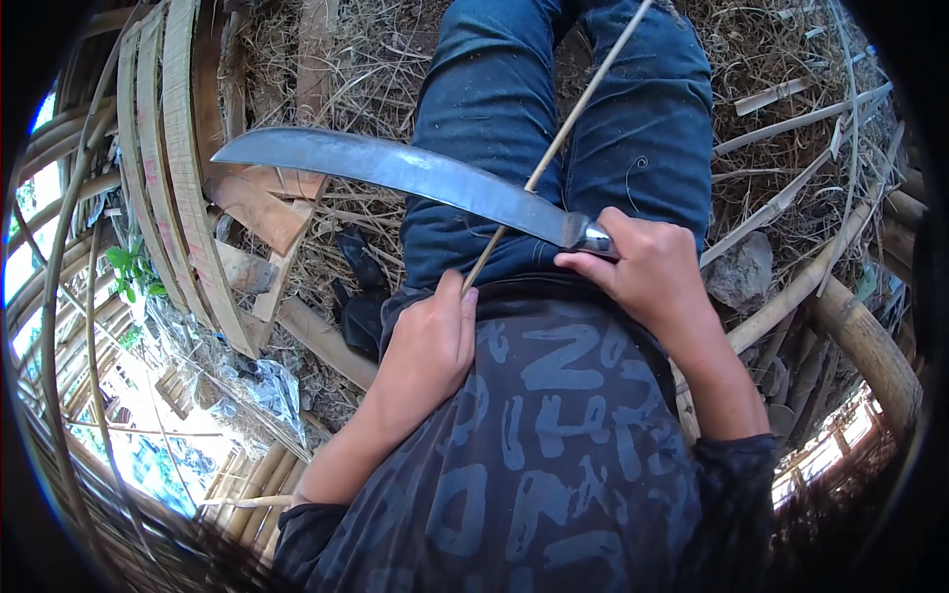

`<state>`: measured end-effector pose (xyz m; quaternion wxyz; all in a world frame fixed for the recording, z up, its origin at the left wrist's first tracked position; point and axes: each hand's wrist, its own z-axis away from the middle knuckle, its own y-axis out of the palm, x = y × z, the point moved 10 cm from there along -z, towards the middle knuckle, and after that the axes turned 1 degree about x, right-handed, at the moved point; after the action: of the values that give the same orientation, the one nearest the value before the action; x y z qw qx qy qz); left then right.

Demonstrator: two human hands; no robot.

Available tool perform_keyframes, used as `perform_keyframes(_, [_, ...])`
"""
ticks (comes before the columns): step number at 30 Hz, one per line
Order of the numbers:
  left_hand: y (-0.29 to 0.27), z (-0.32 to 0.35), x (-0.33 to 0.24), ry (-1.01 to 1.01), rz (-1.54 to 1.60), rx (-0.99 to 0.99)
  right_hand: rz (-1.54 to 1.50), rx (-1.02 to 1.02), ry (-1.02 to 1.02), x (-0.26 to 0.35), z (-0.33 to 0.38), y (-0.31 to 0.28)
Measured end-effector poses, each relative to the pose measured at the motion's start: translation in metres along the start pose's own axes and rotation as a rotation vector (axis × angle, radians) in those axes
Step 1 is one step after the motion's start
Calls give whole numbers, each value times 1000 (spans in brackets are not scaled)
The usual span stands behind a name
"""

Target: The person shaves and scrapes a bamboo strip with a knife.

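My right hand (647,262) is closed around the handle of a machete (395,168) with a broad, curved steel blade. The blade reaches to the left across my thighs, its tip beyond my left leg. A thin, pale bamboo strip (583,104) runs slantwise from my lap up between my knees. My left hand (435,331) pinches the strip's near end close to my waist. The blade lies across the strip a little beyond my left hand and hides a short piece of it.
Wooden slats (163,158) stand on the left, with cut wood blocks (262,210) beside them. Clear plastic (267,390) lies lower left. A grey stone (739,269) and thick bamboo poles (870,346) are on the right. Dry shavings (366,59) cover the ground around my legs.
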<state>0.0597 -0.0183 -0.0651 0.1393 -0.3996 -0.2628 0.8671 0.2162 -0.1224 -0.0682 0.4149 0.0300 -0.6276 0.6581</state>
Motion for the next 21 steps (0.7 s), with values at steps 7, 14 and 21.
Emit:
perform_keyframes(7, [3, 3, 6, -10, 14, -12, -34, 19, -19, 21, 3, 13])
perform_keyframes(14, [6, -3, 3, -62, 51, 38, -57, 27, 168, -18, 5, 2])
perform_keyframes(21, [2, 6, 13, -100, 67, 2, -71, 63, 172, -22, -3, 0])
